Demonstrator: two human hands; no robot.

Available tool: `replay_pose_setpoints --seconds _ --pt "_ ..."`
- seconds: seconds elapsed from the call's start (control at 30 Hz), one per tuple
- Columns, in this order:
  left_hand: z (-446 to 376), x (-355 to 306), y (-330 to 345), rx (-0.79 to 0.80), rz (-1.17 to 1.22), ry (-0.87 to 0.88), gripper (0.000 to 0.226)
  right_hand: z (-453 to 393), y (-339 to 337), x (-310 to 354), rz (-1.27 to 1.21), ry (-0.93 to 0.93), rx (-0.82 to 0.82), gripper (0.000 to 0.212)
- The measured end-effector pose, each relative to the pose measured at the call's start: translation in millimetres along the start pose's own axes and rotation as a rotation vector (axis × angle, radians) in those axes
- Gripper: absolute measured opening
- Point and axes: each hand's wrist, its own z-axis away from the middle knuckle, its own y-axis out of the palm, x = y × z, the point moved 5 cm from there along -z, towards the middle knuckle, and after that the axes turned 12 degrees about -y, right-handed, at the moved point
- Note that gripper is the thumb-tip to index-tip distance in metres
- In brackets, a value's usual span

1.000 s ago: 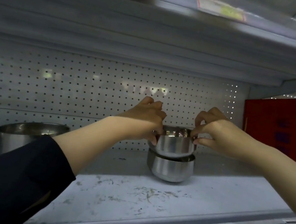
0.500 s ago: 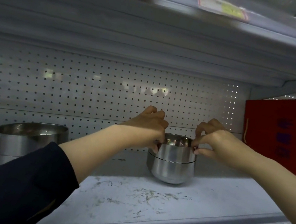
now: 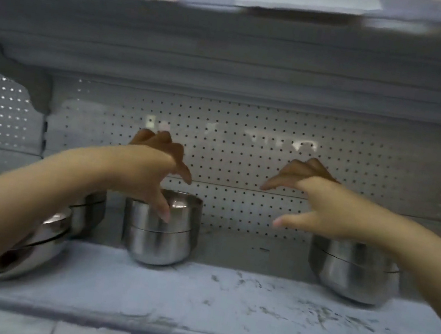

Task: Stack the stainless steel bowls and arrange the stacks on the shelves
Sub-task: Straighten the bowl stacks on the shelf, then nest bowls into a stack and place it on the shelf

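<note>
Your hands hover over two bowl stacks on the shelf (image 3: 220,305).
The larger stack (image 3: 352,274) stands at right, the smaller stack (image 3: 159,235) mid-left, well apart. Your left hand (image 3: 152,167) and right hand (image 3: 315,202) are spread, holding nothing.

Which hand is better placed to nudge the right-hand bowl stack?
Right. The right hand hovers open directly above the right-hand stack; the left hand is over the middle stack, further away.

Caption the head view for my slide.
Both hands hover open above two bowl stacks on the shelf.
</note>
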Motion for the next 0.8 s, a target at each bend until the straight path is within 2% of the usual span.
replay_pose_setpoints --seconds 0.07,0.13,0.23,0.4,0.5,0.8 --pt "9 25 14 0.128 0.021 -0.071 0.073 -32 21 18 -0.023 -0.055 0.039 0.057" --pt "15 40 27 0.174 -0.018 -0.089 0.072 -59 43 30 -0.035 -0.086 0.067 0.061" --pt "15 51 44 0.107 -0.161 -0.031 0.070 -87 72 37 -0.028 -0.102 0.102 0.063" --pt "8 46 61 0.010 -0.214 0.099 0.061 -102 98 29 0.025 -0.077 0.173 0.070" --pt "2 43 65 -0.008 -0.254 0.145 0.046 -104 104 27 0.059 -0.082 0.175 0.072" --pt "-8 39 62 -0.128 -0.299 0.277 0.041 -104 94 32 0.132 -0.205 0.108 0.053"
